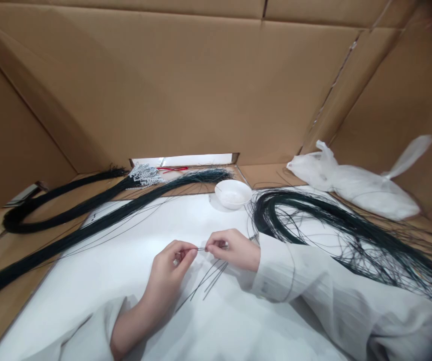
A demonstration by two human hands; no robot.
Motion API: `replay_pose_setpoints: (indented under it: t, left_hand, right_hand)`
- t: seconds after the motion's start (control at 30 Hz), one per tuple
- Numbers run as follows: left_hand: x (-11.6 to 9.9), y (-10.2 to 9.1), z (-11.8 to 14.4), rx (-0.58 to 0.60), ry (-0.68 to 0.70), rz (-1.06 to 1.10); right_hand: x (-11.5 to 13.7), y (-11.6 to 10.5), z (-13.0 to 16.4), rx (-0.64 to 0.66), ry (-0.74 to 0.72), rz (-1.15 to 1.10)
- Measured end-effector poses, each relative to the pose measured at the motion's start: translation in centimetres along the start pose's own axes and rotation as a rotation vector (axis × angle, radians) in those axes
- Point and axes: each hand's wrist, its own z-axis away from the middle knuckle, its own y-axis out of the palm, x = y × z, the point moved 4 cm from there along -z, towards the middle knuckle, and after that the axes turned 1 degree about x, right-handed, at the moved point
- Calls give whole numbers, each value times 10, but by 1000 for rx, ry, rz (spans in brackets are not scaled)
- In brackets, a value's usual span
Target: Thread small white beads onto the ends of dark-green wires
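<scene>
Above the white board (126, 250), my left hand (173, 265) and my right hand (234, 248) face each other with a small gap between the fingertips. A thin dark wire (201, 248) spans that gap, pinched at both sides between thumb and forefinger. Below my right hand, several loose dark wires (210, 281) run down toward my left forearm. Beyond my right hand stands a small white bowl (233, 194); what lies in it is too pale to make out.
Long bundles of dark wire (99, 218) stretch along the left, one with beaded white ends (145, 174). A looped, tangled bundle (336, 215) lies at right, before knotted white plastic bags (366, 185). Cardboard walls (201, 90) enclose the space; a red item (174, 169) lies by the slot.
</scene>
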Motion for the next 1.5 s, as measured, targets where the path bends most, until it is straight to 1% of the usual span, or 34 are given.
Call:
replay_pose_setpoints:
  t: [0.13,0.27,0.4,0.53,0.63,0.73,0.87,1.03,1.17,1.27,1.33,1.37,1.43,1.5]
  left_hand:
    - [-3,-3,1,-27,-14,-26]
    - [-5,-4,1,-24,7,-102]
    - [-5,-1,-1,41,62,-170]
    - [-5,3,-1,106,134,-259]
    - [-5,7,-1,147,217,-373]
    - [-4,12,-2,181,277,-517]
    - [-4,17,-3,218,303,-613]
    - [-10,17,-4,198,294,-637]
    - [-15,20,-8,231,341,-760]
    - [-24,23,-13,317,461,-928]
    - [-35,22,-21,372,559,-1030]
    - [-44,20,-27,379,593,-1062]
    - [-64,16,-48,334,601,-1071]
    - [-84,16,-79,263,569,-1007]
  right_hand:
    - [-7,2,0,-23,16,-40]
    - [-6,3,2,-33,9,-33]
    - [-1,6,5,-46,-26,4]
    - [1,6,7,-90,-38,74]
    - [3,4,8,-128,-37,103]
    - [5,3,8,-137,-51,120]
    - [6,4,9,-96,-98,124]
    - [3,6,9,-125,-41,41]
    - [1,9,9,-100,-33,30]
    - [-3,8,9,-92,-35,22]
    - [-8,5,9,-136,-18,2]
    - [-11,3,9,-172,0,-14]
    - [-19,1,9,-246,45,-54]
    - [-25,1,8,-281,77,-91]
